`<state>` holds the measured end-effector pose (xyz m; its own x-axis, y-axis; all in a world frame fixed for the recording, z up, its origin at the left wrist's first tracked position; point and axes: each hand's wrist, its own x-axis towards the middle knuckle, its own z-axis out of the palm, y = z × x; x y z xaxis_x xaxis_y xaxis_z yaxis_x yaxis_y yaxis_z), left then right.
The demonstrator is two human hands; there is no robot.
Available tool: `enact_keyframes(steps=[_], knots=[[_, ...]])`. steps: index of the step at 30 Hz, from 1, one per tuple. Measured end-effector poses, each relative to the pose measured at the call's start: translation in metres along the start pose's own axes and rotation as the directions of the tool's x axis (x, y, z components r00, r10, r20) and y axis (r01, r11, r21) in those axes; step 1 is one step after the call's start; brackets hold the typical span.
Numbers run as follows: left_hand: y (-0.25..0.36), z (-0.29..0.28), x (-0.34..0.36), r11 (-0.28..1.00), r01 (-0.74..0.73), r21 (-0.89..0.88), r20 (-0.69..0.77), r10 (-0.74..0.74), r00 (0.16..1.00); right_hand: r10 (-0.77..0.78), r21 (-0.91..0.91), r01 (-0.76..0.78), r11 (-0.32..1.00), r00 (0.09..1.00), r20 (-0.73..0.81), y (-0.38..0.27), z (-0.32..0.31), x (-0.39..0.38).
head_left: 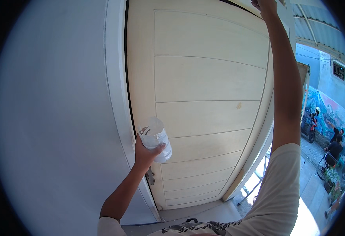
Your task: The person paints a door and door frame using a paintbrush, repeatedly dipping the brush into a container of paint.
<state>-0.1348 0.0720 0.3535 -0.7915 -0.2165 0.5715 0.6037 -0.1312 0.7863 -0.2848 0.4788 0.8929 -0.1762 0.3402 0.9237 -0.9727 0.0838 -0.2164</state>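
A person's left hand (146, 154) clasps a translucent white plastic cylinder (156, 133) before a cream, rectangular grooved door (208, 78). The right hand (266, 7), well above it near the door's upper corner, looks curled, its grip impossible to tell. Overhead reaching seems the current step; the next move likely calls for a steady left hold.

The left hand (148, 154) covers part of the translucent white plastic cylinder (163, 138) it grips — its contents cannot be told. Just below that grip, the wrist partly hides the grey metal door handle (151, 178). Far above and right of it, the top edge crops the right hand (267, 6); well to the right, the dark-clothed person outdoors (333, 152) is too small for detail.
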Motion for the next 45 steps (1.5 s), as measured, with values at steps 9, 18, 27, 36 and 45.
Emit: enact_keyframes(steps=[9,18,27,36,45], knots=[[-0.001,-0.001,-0.001,1.000,-0.012,0.025,-0.005,0.012,1.000,-0.383,-0.408,0.295,0.864,0.911,-0.151,-0.026,0.001,0.024],[0.007,0.005,-0.006,1.000,-0.009,0.028,-0.053,0.010,0.999,-0.613,-0.633,0.456,0.626,0.789,-0.037,-0.041,0.072,0.017],[0.002,0.002,-0.007,0.997,-0.037,0.064,-0.094,0.043,0.995,-0.435,-0.318,0.463,0.828,0.887,0.158,-0.094,0.132,-0.005],[0.005,-0.008,-0.008,0.993,-0.073,0.094,-0.011,0.075,0.997,-0.211,0.317,0.170,0.933,0.973,0.098,-0.042,0.086,-0.019],[0.011,-0.003,-0.008,0.996,-0.028,0.082,0.030,0.026,0.999,-0.452,-0.349,0.330,0.877,0.814,-0.366,0.041,0.033,-0.026]])
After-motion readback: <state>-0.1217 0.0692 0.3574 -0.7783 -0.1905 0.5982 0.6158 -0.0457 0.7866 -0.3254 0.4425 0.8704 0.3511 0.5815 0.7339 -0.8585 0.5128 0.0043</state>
